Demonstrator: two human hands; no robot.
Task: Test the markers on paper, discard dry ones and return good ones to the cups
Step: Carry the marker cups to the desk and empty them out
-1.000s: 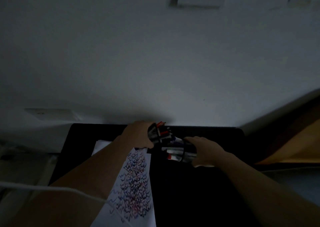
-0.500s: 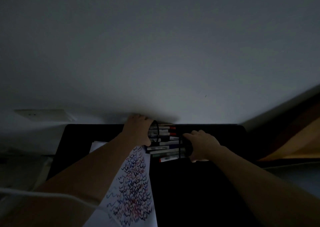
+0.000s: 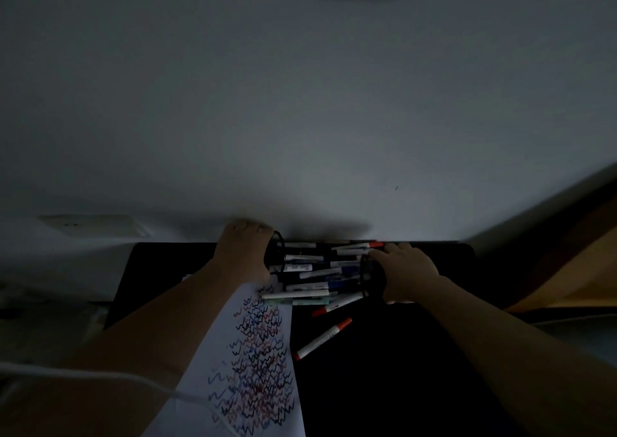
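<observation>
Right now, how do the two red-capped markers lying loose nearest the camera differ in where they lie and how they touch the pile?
The nearer red-capped marker lies alone on the black tabletop, apart from the pile; the farther red-capped marker lies against the pile's edge, its far end by the cup that the right hand grips. The nearer one shows red at both ends; the farther shows red only at its near end. Both slant the same way.

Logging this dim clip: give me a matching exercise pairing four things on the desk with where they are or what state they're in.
Things:
1. left cup
2. right cup
3. paper
4. lone red-capped marker

States:
A. covered in zigzag scribbles
B. lying apart, nearest the camera
C. tipped over, gripped by the right hand
D. tipped over, gripped by the left hand

Pairs: 1-D, 2-C, 3-A, 4-B
</observation>
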